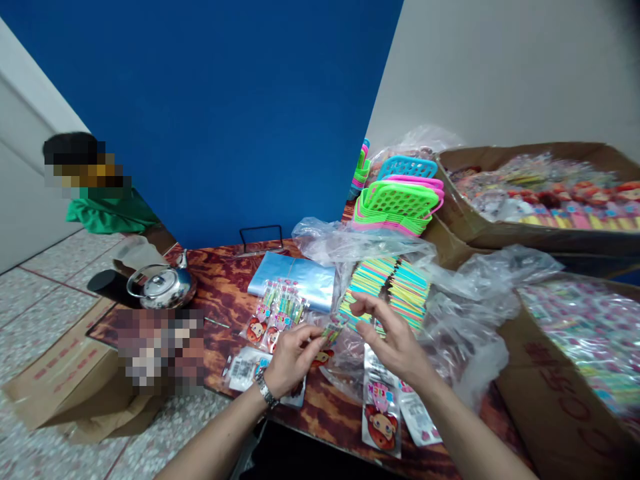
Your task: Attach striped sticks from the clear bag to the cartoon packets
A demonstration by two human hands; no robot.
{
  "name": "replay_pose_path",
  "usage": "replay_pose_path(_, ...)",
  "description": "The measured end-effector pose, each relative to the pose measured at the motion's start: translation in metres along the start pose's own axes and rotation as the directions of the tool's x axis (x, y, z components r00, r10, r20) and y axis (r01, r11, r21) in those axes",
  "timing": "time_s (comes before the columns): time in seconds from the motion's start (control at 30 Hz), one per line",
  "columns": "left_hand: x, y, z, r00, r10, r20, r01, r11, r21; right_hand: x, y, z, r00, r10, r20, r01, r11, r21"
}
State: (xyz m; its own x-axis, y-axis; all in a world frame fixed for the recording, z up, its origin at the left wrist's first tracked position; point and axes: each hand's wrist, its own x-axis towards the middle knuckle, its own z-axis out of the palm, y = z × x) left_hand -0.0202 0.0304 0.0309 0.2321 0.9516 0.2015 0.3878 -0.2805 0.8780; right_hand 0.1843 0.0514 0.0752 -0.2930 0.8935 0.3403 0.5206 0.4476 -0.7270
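Over the middle of the table, my left hand [293, 359], with a metal watch on its wrist, pinches a clear plastic packet [332, 331] with colourful contents. My right hand [389, 337] is open beside it, thumb and fingers apart, close to the bundles of thin yellow, blue and pink sticks [410, 293]. Left of the packet lie several filled packets [285, 307] with a red-haired cartoon face on them. Another cartoon packet [381, 417] lies below my right hand. A stack of blue plastic bags [295, 275] is behind the filled packets.
Coloured plastic baskets [400, 200] are stacked at the back right. Loose clear plastic [370, 239] drapes around the sticks. Cardboard boxes [535, 393] of packets flank the right side. A metal kettle [167, 287] stands left. A person in green [113, 210] is at far left.
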Motion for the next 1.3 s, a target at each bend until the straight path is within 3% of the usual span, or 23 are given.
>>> replay_pose_path(0.13, 0.001, 0.001, -0.003, 1.0, -0.011, 0.001, 0.011, 1.0, 0.025, 0.0, 0.0, 0.001, 0.999, -0.003, 0.033, 0.003, 1.0, -0.028)
replay_pose_path(0.27, 0.006, -0.018, -0.031, 0.998, -0.053, -0.039, 0.055, 0.996, 0.075, -0.01, 0.02, -0.003, 0.99, 0.067, 0.126, -0.037, 0.975, -0.221)
replay_pose_path(0.33, 0.009, -0.036, -0.049, 0.989, -0.115, -0.093, 0.126, 0.985, 0.117, -0.019, 0.037, -0.008, 0.96, 0.158, 0.233, -0.046, 0.905, -0.422)
replay_pose_path(0.43, 0.013, -0.065, -0.066, 0.978, -0.167, -0.126, 0.195, 0.944, 0.266, -0.033, 0.057, -0.013, 0.883, 0.344, 0.318, -0.031, 0.721, -0.692)
replay_pose_path(0.5, 0.014, -0.08, -0.067, 0.977, -0.13, -0.171, 0.189, 0.896, 0.401, -0.04, 0.064, -0.013, 0.851, 0.416, 0.319, -0.022, 0.636, -0.771)
replay_pose_path(0.6, 0.015, -0.093, -0.06, 0.965, -0.073, -0.25, 0.197, 0.832, 0.518, -0.045, 0.069, -0.009, 0.832, 0.447, 0.327, -0.007, 0.599, -0.8)
replay_pose_path(0.73, 0.016, -0.099, -0.055, 0.968, -0.065, -0.241, 0.191, 0.816, 0.545, -0.045, 0.077, -0.004, 0.821, 0.439, 0.365, 0.003, 0.636, -0.771)
replay_pose_path(0.83, 0.014, -0.091, -0.054, 0.961, -0.011, -0.277, 0.177, 0.794, 0.582, -0.045, 0.082, -0.003, 0.823, 0.434, 0.366, -0.018, 0.664, -0.747)
replay_pose_path(0.97, 0.007, -0.053, -0.032, 0.933, 0.176, -0.314, 0.033, 0.827, 0.561, -0.043, 0.081, -0.007, 0.878, 0.349, 0.328, 0.013, 0.668, -0.744)
replay_pose_path(1.03, 0.002, -0.029, -0.009, 0.958, 0.187, -0.218, -0.072, 0.891, 0.449, -0.041, 0.077, -0.011, 0.911, 0.279, 0.304, 0.041, 0.671, -0.74)
replay_pose_path(1.1, -0.003, -0.01, 0.018, 0.99, 0.138, -0.042, -0.12, 0.95, 0.287, -0.038, 0.069, -0.016, 0.939, 0.193, 0.285, 0.076, 0.691, -0.719)
replay_pose_path(1.2, -0.006, 0.005, 0.053, 0.992, 0.045, 0.121, -0.054, 0.996, 0.077, -0.032, 0.054, -0.024, 0.964, 0.034, 0.264, 0.156, 0.732, -0.664)
replay_pose_path(1.3, -0.004, 0.003, 0.072, 0.973, -0.064, 0.221, 0.086, 0.992, -0.089, -0.029, 0.041, -0.029, 0.98, -0.061, 0.188, 0.16, 0.803, -0.573)
